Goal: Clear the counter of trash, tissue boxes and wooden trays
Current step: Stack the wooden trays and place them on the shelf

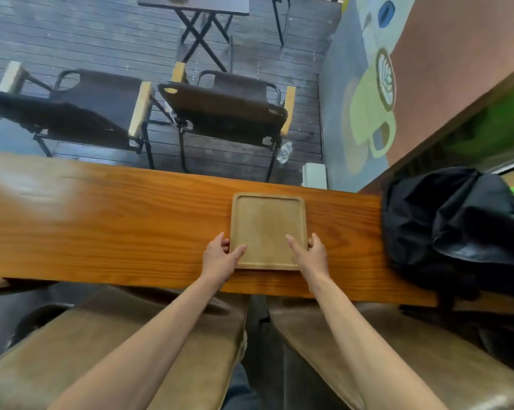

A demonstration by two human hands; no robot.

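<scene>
A pale wooden tray [267, 223] with a raised rim lies flat on the long orange-brown wooden counter [116, 226], right of centre. My left hand [219, 257] grips the tray's near left edge, thumb on top and fingers along the side. My right hand [310, 254] grips the near right edge the same way. The tray holds nothing. No tissue box or loose trash shows on the counter.
A black plastic bag [454, 232] bulges at the counter's right end. Two tan padded stools [111, 350] stand below the near edge. Beyond the counter are two folding chairs [226, 110], a plastic bottle [284, 153] on the floor and a small table [196, 4].
</scene>
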